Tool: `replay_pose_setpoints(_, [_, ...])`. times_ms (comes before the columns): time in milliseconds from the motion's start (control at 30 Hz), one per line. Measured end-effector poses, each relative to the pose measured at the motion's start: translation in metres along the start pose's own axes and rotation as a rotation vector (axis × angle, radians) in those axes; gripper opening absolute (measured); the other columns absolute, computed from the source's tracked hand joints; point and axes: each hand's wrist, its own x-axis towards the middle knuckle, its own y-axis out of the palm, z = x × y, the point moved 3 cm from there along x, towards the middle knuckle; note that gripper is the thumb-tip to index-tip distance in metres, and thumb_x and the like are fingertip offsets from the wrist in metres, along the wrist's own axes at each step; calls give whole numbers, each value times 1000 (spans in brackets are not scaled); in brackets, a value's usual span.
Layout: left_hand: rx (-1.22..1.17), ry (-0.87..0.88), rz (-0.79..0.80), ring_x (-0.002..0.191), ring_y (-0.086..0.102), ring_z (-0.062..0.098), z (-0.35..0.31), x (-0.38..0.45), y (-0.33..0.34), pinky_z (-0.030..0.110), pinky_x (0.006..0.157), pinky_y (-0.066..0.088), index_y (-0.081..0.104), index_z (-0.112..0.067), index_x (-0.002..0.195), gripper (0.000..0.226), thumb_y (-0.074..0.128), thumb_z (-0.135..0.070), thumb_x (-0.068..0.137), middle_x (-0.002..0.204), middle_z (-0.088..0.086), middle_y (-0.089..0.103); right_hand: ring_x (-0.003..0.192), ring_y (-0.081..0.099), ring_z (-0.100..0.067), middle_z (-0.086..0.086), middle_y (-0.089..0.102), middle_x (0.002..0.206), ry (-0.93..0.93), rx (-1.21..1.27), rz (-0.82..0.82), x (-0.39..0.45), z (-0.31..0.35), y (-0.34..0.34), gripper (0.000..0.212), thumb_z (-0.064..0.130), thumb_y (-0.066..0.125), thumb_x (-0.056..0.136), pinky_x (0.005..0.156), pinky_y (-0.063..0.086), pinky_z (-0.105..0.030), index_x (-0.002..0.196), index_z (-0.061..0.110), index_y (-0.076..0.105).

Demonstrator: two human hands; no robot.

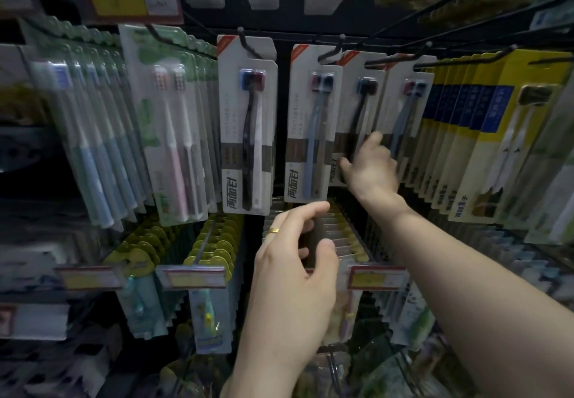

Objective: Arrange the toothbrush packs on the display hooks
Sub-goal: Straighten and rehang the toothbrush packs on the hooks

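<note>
We face a dim shop display of black wire hooks (pixel 248 44) hung with toothbrush packs. At centre hang white card packs, each holding two dark-headed toothbrushes: one pack (pixel 247 124) on its own hook, and just right of it a second pack (pixel 312 124) with more of the same behind it. To the left are clear blister packs with pale blue brushes (pixel 93 136) and a pack with pink brushes (pixel 174 124). To the right hangs a tight row of yellow-and-blue card packs (pixel 484 136). Below, a lower row of hooks carries yellow-topped packs (pixel 217 239) and red-edged price tags (pixel 191 276), crowding the space under our hands.

Our right hand (pixel 371 167) reaches up and forward, arm extended, and touches the lower part of a white pack (pixel 357 118) behind the second one; its fingers are blurred, so we cannot tell whether it grips. Our left hand (pixel 295 276), wearing a gold ring (pixel 274 230), hovers below the centre packs, fingers loosely curled, holding nothing.
</note>
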Motion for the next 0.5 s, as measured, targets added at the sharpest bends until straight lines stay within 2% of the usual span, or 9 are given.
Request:
replay_pose_setpoints(67, [10, -10, 5, 119, 44, -20, 2, 1, -2, 1, 84, 42, 53, -56, 121, 33, 54, -29, 101, 121, -42, 48, 114, 62, -41, -18, 61, 123, 10, 14, 17, -1, 0, 1, 58, 31, 71, 91, 87, 56, -54, 134, 11, 38])
replay_pose_setpoints(167, [7, -14, -11, 117, 50, -13, 5, 0, -6, 19, 90, 52, 54, -54, 123, 33, 54, -29, 100, 122, -39, 49, 117, 58, -42, -20, 53, 131, 3, 44, 22, -11, -3, -2, 66, 35, 72, 90, 89, 52, -51, 137, 9, 34])
replay_pose_setpoints(233, [10, -4, -33, 120, 48, -13, 7, 0, -9, 24, 98, 51, 55, -50, 124, 34, 54, -27, 100, 124, -35, 52, 116, 57, -41, -18, 47, 133, -20, 49, -33, -24, -1, -10, 66, 38, 71, 90, 88, 51, -50, 136, 8, 35])
replay_pose_setpoints(300, [3, 5, -56, 122, 47, -13, 8, -1, -13, 22, 103, 47, 56, -48, 124, 34, 55, -25, 100, 126, -31, 54, 112, 58, -36, -14, 48, 127, -86, 67, -152, -41, 6, -24, 53, 37, 67, 91, 84, 52, -48, 127, 10, 40])
replay_pose_setpoints(367, [-11, 8, -82, 123, 48, -11, 10, -1, -16, 24, 103, 47, 57, -47, 124, 34, 55, -24, 99, 125, -30, 55, 100, 59, -28, -6, 53, 114, -150, 200, -221, -60, 15, -37, 36, 33, 63, 92, 81, 52, -44, 116, 14, 45])
replay_pose_setpoints(433, [-10, 14, -111, 122, 48, -10, 11, -1, -21, 26, 104, 47, 58, -45, 124, 33, 56, -24, 99, 125, -30, 55, 87, 60, -19, 1, 59, 97, -159, 386, -126, -80, 27, -42, 21, 29, 62, 92, 79, 54, -42, 106, 17, 51])
replay_pose_setpoints(500, [-4, 20, -146, 121, 49, -11, 13, -2, -26, 25, 103, 48, 59, -42, 124, 33, 56, -22, 99, 124, -28, 56, 85, 60, -11, 9, 60, 89, -147, 491, 69, -98, 40, -38, 15, 28, 62, 93, 83, 54, -38, 103, 20, 55])
